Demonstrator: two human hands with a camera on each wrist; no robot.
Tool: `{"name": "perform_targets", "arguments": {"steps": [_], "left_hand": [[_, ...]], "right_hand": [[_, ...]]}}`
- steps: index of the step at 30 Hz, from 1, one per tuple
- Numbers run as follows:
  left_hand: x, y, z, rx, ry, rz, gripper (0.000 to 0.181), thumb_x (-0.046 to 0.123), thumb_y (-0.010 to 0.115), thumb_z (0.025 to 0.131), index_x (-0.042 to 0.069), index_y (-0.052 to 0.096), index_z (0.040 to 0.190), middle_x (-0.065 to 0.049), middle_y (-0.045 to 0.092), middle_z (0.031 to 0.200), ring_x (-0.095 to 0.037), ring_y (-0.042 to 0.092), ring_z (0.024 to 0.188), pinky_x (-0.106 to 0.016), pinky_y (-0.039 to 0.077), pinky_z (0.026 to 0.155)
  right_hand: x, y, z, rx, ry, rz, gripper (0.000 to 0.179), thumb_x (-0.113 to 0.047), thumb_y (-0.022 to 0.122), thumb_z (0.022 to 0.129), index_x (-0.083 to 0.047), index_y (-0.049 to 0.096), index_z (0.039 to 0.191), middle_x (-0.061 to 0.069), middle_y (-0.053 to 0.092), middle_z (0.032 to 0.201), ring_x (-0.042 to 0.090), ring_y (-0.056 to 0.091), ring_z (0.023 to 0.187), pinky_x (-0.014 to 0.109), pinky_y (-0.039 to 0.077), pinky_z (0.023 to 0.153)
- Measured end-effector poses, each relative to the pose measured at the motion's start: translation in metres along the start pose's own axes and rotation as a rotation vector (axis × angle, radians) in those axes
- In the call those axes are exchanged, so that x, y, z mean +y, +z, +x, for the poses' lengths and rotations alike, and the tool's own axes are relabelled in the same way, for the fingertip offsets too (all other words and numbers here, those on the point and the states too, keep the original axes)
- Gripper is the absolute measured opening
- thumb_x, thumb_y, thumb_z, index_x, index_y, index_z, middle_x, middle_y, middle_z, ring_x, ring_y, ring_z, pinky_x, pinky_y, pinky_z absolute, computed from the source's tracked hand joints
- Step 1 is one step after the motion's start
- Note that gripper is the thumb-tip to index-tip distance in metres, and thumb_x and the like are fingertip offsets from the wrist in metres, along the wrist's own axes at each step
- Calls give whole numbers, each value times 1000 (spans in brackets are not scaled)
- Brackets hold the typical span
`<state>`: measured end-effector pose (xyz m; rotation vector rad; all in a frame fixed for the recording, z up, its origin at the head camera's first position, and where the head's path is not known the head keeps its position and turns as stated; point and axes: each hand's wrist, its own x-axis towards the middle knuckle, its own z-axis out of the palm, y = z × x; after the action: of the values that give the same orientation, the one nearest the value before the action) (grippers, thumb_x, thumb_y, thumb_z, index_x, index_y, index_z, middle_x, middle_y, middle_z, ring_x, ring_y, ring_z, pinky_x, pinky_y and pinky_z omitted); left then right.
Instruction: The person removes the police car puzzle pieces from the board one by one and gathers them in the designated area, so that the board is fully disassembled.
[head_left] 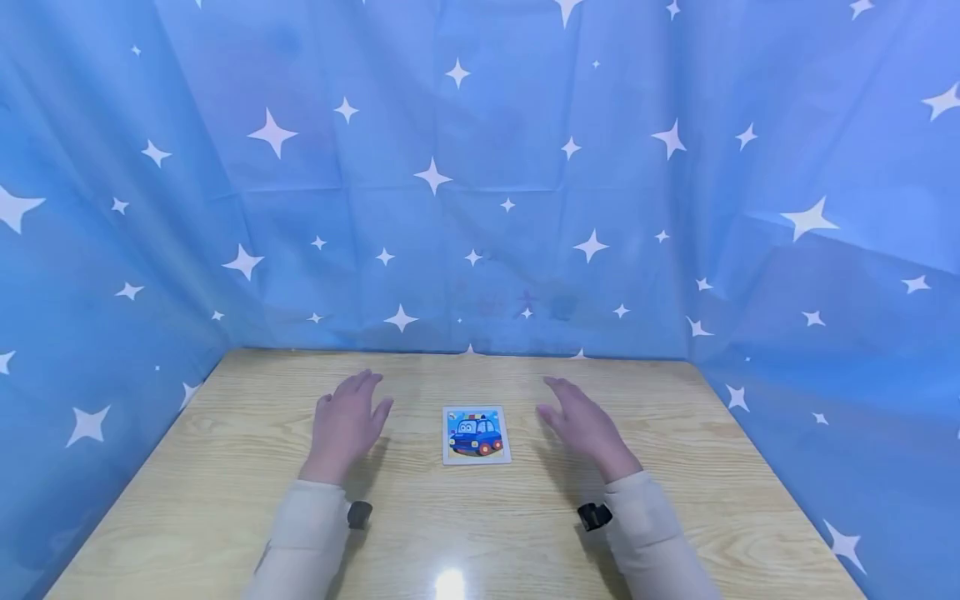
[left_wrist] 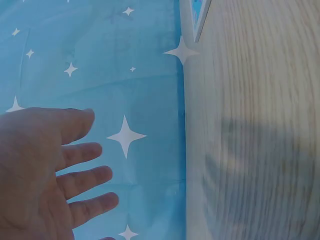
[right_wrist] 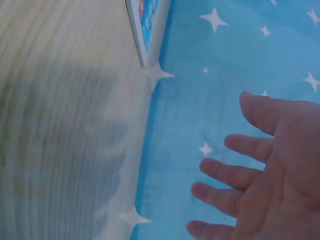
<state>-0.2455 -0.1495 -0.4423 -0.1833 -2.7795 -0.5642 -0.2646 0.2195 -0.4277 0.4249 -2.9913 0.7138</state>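
A square white-framed picture puzzle [head_left: 476, 435] showing a blue cartoon police car lies flat on the wooden table, between the two hands. To its left, my left hand [head_left: 347, 425] hovers over the table with fingers spread and nothing held. My right hand [head_left: 588, 427] is held likewise on the other side, fingers extended and bare. Both hands are apart from the puzzle. One corner of the puzzle [left_wrist: 199, 15] shows at the top of the left wrist view, and another corner [right_wrist: 144, 30] appears at the top of the right wrist view.
The light wooden table [head_left: 247, 467] reaches back to a blue curtain [head_left: 480, 167] with white stars, which also hangs along both sides. Each wrist wears a black device, one on the left [head_left: 359, 514] and one on the right [head_left: 594, 517].
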Motion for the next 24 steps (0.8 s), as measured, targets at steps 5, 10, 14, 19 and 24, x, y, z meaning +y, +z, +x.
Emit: {"name": "perform_targets", "arguments": {"steps": [5,10,14,19,24], "left_hand": [[5,5,-1,-36,14,13,43,31,61,102,4,62,135,-19,58,141,-40,52,131,-67,38,100],[10,9,-3,-72,28,0,40,30,63,101,4,64,131,-19,59,138,-41,54,127,-65,42,96],[13,11,-4,-98,32,-10,40,30,64,100,4,64,131,-19,60,137,-42,56,125,-64,43,95],[19,14,-3,-121,50,-22,41,30,65,100,5,64,132,-17,60,137,-42,56,125,-63,43,96],[29,17,-4,-162,62,-55,42,31,65,100,5,63,134,-16,60,138,-41,55,126,-63,43,97]], "right_hand": [[-7,9,3,-44,18,65,56,-30,54,107,-3,40,154,22,41,155,41,41,141,58,34,111],[-16,16,5,-64,11,163,56,-30,57,106,-6,42,154,18,42,155,41,49,135,55,39,108],[-26,23,10,-71,13,222,55,-30,58,105,-8,44,153,17,43,155,40,50,134,55,41,107],[-43,27,21,-47,5,212,55,-32,60,104,-8,46,151,16,44,154,38,46,138,55,38,110],[-54,32,27,-52,22,126,51,-24,63,102,-4,51,147,20,45,152,39,42,141,55,35,112]]}}
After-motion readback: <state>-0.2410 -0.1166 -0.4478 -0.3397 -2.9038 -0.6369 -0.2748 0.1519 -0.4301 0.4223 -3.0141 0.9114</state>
